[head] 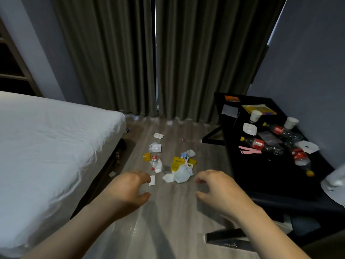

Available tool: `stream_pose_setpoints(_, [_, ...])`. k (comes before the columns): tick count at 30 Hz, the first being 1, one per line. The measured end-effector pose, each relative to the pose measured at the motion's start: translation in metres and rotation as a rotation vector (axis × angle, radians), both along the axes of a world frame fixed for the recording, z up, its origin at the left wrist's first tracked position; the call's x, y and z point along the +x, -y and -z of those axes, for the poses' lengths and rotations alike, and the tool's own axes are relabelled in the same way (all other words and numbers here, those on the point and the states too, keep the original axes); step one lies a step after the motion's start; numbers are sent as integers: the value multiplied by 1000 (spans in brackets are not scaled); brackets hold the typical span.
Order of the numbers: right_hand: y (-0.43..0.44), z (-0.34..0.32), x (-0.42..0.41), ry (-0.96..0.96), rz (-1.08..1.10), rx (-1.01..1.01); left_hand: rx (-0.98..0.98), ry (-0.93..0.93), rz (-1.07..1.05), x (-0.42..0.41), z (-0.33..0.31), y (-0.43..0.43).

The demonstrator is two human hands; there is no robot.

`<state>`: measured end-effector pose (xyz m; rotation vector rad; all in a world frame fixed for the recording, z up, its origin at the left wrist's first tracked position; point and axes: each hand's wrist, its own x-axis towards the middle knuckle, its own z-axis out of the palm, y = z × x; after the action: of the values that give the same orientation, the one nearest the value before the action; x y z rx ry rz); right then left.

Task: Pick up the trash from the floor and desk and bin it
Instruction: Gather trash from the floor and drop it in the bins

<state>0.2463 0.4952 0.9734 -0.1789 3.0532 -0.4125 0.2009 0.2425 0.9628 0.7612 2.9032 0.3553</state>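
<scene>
The left hand [128, 189] and right hand [220, 191] hover with fingers [200, 179] loosely curled and empty, floor trash [173, 165] at twelve o'clock, bottles [259, 144] and cups [254, 115] on the worktop [261, 174] at two o'clock.

both forearms stretched forward, left hand [127, 187] and right hand [218, 189] palms down, fingers [202, 178] loosely curled

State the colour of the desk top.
The desk is black, seen best in the head view.

A white-sheeted bed [46, 137] sits left of drawn grey curtains [121, 53].
</scene>
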Motion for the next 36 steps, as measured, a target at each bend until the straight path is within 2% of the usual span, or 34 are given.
stream_pose_setpoints(13, [-24,41,-179,108,123,14,13,29,83,-203,26,-19])
stream_pose_setpoints(21, [-15,62,-288,184,211,2,-21,140,113,-333,47,-14])
stream_pose_setpoints(30, [-43,92,-377,292,263,-18,-55,209,161,-431,77,-47])
stream_pose_setpoints(36, [-92,116,-449,352,243,-67,-76,247,120,-493,100,-88])
